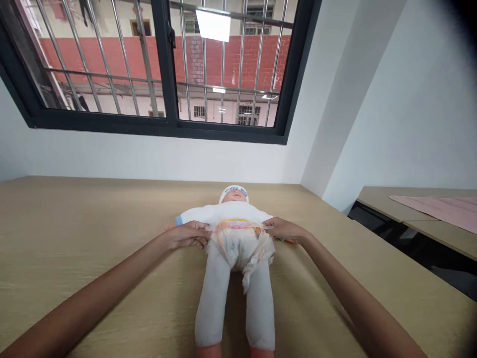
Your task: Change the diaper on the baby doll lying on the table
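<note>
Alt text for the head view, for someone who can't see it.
A person's left hand and right hand pinch the sides of a diaper on a doll in white, lying face up on a tan table. Beyond is a barred window; a pink cloth lies at right.

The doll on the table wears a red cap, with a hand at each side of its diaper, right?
The cap isn't red: the head view shows it white with blue lettering. The doll is on the table, with the left hand and right hand at either side of its diaper.

Perhaps a training room: doll, tables
</note>
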`<state>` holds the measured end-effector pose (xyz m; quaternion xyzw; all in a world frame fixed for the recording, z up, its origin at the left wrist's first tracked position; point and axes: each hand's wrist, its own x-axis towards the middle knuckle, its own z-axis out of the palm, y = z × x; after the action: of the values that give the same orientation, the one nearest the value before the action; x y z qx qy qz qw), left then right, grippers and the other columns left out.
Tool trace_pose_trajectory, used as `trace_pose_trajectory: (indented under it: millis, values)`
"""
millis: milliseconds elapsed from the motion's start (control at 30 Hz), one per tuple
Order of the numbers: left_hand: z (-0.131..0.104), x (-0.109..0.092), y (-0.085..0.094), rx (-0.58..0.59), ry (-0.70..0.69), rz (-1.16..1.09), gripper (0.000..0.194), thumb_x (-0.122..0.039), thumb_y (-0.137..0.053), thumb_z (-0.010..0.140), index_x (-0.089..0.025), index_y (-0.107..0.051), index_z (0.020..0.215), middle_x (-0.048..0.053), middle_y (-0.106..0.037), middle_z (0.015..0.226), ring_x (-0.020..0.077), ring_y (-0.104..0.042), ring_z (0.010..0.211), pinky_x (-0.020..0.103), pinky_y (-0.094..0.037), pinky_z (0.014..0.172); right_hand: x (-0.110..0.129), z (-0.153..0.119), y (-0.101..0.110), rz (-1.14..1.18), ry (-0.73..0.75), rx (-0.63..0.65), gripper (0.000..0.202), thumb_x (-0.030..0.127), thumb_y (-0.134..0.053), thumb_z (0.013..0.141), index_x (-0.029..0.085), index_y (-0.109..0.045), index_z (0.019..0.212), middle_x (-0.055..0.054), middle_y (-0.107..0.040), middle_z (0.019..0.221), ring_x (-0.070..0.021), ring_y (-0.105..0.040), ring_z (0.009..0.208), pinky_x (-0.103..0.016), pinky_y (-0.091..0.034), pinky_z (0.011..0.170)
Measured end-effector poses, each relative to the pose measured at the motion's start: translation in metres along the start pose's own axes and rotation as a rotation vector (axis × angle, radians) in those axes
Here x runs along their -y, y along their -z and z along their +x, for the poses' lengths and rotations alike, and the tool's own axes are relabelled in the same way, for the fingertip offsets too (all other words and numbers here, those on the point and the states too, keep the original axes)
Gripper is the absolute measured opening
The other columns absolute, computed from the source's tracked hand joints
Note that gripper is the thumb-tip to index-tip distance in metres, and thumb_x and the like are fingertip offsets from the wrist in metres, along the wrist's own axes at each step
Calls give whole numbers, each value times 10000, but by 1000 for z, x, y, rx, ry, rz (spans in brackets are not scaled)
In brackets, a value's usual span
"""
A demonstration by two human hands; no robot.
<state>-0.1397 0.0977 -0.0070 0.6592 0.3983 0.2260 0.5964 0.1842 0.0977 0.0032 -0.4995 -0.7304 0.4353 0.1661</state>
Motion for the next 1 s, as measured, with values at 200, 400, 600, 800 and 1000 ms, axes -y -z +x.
trace_pose_trajectory:
  millis: [200,400,600,800,1000]
  values:
    - [-36,-56,-5,-394,-117,624,314,-454,-576,740,-179,-633,880,57,-638,896,199,-585,784,287,-456,679,40,-37,22,-705,-103,-535,110,277,-556,751,190,-622,739,-70,-641,796,-186,-549,696,-262,-327,555]
    - [-60,-90,-74,-393,-460,972,388,-465,-468,850,-277,-560,1177,5,-544,1254,254,-400,1211,368,-264,1033,69,-67,23,-520,123,-223,219,407,-580,754,198,-598,693,-43,-635,750,-178,-566,686,-259,-387,571]
    - [-25,-83,-127,-269,-401,1273,576,-495,-530,809,-200,-435,1295,108,-534,1227,314,-427,1149,493,-287,965,58,-35,-4,-287,368,-106,144,304,-602,740,202,-580,840,-17,-626,914,-159,-570,829,-260,-437,694]
    - [-6,-68,-140,-310,-373,1405,795,-578,-550,757,-165,-303,1391,182,-433,1339,379,-368,1207,540,-293,952,44,-20,-4,-268,477,-153,122,178,-570,730,193,-582,851,3,-624,819,-133,-569,749,-247,-427,672]
    - [-2,-44,-132,-377,-538,1415,832,-641,-399,808,-157,-152,1437,171,-318,1432,368,-240,1324,608,-158,1031,46,-31,6,-254,396,-193,122,286,-603,751,193,-555,814,-4,-629,849,-148,-573,792,-257,-435,684]
